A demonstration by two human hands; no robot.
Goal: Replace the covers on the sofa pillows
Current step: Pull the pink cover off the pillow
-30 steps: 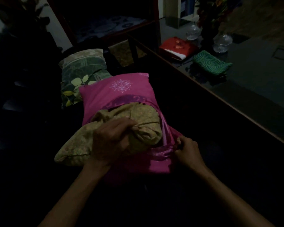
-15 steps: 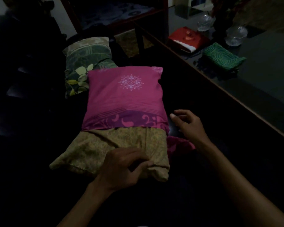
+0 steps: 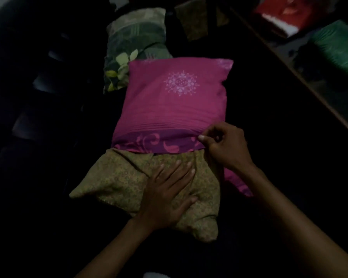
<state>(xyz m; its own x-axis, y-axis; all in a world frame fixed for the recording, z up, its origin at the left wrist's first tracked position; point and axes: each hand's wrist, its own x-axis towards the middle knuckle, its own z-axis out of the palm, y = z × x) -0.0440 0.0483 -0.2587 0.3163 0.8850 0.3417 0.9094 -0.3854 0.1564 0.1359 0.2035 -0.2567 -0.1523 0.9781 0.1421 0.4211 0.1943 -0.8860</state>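
A pink cover (image 3: 175, 101) with a white medallion print sheathes the far part of an olive-gold patterned pillow (image 3: 121, 181) on a dark seat. The pillow's near half sticks out of the cover's purple-banded opening. My left hand (image 3: 169, 193) lies flat with spread fingers on the exposed olive part. My right hand (image 3: 227, 147) pinches the pink cover's edge at the right side of the opening. A flap of the pink cover (image 3: 237, 181) shows under my right wrist.
A green leaf-print pillow (image 3: 129, 49) lies just beyond the pink one. Olive cloth (image 3: 193, 23) hangs farther back. At right a wood-edged table (image 3: 301, 77) runs diagonally, bearing a red object (image 3: 283, 15) and a green folded cloth (image 3: 338, 47). The surroundings are very dark.
My left hand let go of the bunched pillow end and now lies flat on it. My right hand moved in and pinched the cover's edge. The view tilted down and closer.
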